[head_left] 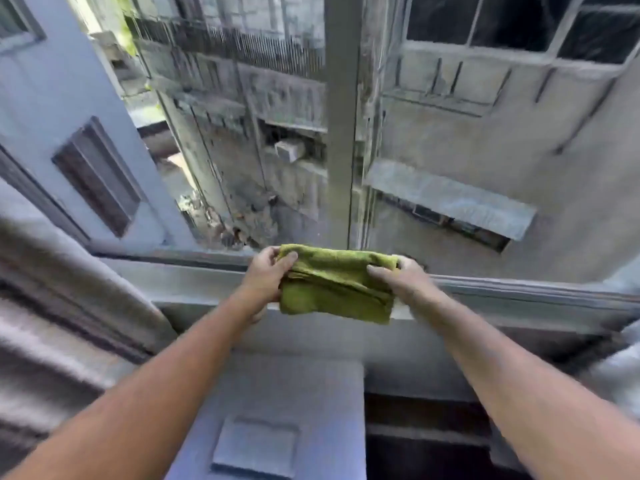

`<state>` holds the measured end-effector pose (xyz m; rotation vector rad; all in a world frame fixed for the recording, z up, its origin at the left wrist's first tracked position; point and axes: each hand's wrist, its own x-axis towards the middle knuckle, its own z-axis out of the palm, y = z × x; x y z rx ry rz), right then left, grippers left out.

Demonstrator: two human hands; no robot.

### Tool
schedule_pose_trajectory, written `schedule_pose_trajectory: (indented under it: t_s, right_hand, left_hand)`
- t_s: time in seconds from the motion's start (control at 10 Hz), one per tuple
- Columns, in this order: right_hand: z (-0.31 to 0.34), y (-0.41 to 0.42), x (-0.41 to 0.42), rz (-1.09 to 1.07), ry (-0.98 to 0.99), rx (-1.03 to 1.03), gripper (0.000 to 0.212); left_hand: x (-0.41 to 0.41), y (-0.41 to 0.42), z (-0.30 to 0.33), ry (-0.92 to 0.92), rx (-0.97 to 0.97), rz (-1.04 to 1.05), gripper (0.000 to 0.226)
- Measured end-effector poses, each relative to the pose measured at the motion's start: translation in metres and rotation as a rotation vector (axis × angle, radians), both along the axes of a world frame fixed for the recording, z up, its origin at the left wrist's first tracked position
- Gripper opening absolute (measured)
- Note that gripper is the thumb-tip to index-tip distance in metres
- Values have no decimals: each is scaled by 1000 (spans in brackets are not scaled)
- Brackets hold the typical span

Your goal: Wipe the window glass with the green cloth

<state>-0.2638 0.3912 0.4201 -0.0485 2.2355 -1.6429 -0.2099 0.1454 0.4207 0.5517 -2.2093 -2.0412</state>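
Note:
A folded green cloth (337, 284) hangs between both my hands, just above the window sill (194, 282). My left hand (268, 275) pinches its left end, thumb on top. At the other end my right hand (398, 277) grips the cloth. The window glass (467, 140) rises right behind the cloth, split by a grey upright frame bar (341, 133). The cloth sits near the foot of that bar, and whether it touches the glass I cannot tell.
A curtain (62, 306) hangs at the left, and more fabric (623, 368) shows at the right edge. Below my arms is a grey ledge with a square plate (256, 445). Through the glass I see neighbouring buildings and an alley far below.

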Motion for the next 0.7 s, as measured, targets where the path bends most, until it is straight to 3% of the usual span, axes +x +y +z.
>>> schedule_pose_trajectory:
  t_s: [0.2, 0.3, 0.5, 0.6, 0.7]
  right_hand:
    - [-239, -126, 93, -114, -526, -37, 26]
    - [-346, -161, 138, -146, -679, 20, 39]
    - [-477, -188, 184, -196, -691, 118, 37]
    - [-488, -186, 192, -133, -517, 405, 36]
    - [-457, -168, 197, -39, -323, 659, 34]
  left_hand:
    - [105, -116, -232, -349, 291, 236, 6]
    - [151, -149, -344, -502, 257, 286, 9]
    - [195, -178, -477, -627, 226, 300, 33]
    - [204, -191, -486, -697, 19, 264, 36]
    - [214, -184, -449, -751, -571, -17, 26]
